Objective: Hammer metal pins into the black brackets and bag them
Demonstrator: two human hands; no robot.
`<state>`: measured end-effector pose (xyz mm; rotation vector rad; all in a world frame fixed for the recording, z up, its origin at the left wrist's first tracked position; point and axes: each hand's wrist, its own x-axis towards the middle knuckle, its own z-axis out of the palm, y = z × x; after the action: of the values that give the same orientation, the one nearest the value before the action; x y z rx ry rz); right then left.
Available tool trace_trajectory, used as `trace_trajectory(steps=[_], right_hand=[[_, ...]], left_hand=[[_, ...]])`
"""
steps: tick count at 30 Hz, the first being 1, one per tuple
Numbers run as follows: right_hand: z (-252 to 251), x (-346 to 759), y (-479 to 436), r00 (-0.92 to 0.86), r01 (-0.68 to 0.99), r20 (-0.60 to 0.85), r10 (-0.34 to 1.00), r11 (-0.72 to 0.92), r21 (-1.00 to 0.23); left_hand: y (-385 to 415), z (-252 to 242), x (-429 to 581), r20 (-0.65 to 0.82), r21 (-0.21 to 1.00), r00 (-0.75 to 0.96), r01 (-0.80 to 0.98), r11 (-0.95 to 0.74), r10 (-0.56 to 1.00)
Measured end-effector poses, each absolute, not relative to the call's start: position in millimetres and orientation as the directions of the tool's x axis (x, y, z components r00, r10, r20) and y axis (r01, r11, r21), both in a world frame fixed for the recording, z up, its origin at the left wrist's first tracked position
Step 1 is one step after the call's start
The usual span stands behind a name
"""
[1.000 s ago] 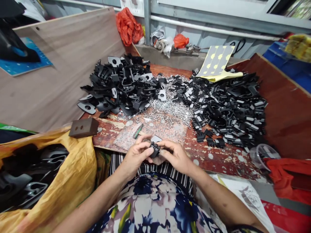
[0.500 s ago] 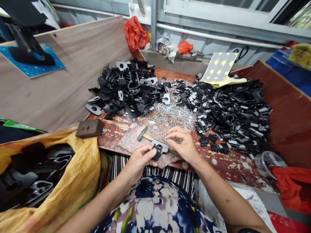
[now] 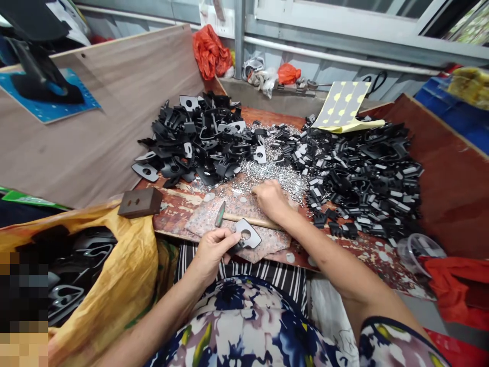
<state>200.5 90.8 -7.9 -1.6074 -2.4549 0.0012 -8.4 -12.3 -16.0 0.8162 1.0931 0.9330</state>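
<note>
My left hand (image 3: 214, 250) pinches a black plastic clip with a grey face and a round hole (image 3: 249, 233), held above the near edge of a speckled stone slab (image 3: 198, 216). My right hand (image 3: 272, 200) reaches past it to the near edge of a heap of small shiny metal pins (image 3: 284, 173). Its fingers are curled together, and their tips are hidden, so any pin in them cannot be made out. Between the hands, a hammer (image 3: 246, 219) with a wooden handle lies across the slab, its small head (image 3: 220, 214) on the left.
Black clip parts (image 3: 206, 137) are heaped at the back left, smaller black pieces (image 3: 362, 178) on the right. A brown block (image 3: 140, 202) sits at the left edge beside a yellow sack (image 3: 133, 260) of black parts. A clear tub (image 3: 420, 252) stands right. Wooden boards (image 3: 126, 102) flank the table.
My right hand has moved forward and left from beside the clip to the pins, its fingers now curled in. The clip has turned, grey face up. The hammer has shifted slightly.
</note>
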Motion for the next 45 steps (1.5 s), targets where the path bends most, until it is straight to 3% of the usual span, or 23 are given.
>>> trace_trajectory(steps=[6,15,26,31,37,41,45], right_hand=[[-13.6,180.0,105.3,-0.476,0.87,0.151,0.866,0.489,-0.064],[-24.8,225.8,119.5,-0.398,0.884,0.216,0.892,0.436,-0.171],[-14.3,233.5,116.4,-0.359,0.884,0.309,0.881,0.427,-0.191],[-6.5,239.5,110.8,-0.447,0.859,0.265,0.854,0.493,-0.14],[-9.5,224.2,105.2,-0.776,0.628,0.17,0.607,0.768,0.125],[-13.1,224.4,113.9,-0.663,0.711,0.302,0.685,0.703,-0.034],[5.3,211.2,88.6,-0.346,0.758,0.43,0.834,0.519,-0.396]], left_hand=[[-8.8,-13.2,-15.5,-0.318,0.865,0.197,-0.34,0.369,0.927],[-7.0,-14.9,-25.8,-0.338,0.811,0.163,-0.45,0.374,0.927],[-4.5,-16.8,-24.0,-0.379,0.805,0.159,-0.429,0.41,0.912],[-5.2,-15.0,-31.7,-0.413,0.83,0.109,-0.364,0.423,0.904],[-4.4,-14.1,-31.4,-0.424,0.791,0.132,-0.428,0.437,0.896],[-5.3,-13.0,-29.5,-0.407,0.771,0.148,-0.473,0.426,0.901],[-4.8,-10.6,-32.1,-0.4,0.721,0.155,-0.554,0.415,0.903]])
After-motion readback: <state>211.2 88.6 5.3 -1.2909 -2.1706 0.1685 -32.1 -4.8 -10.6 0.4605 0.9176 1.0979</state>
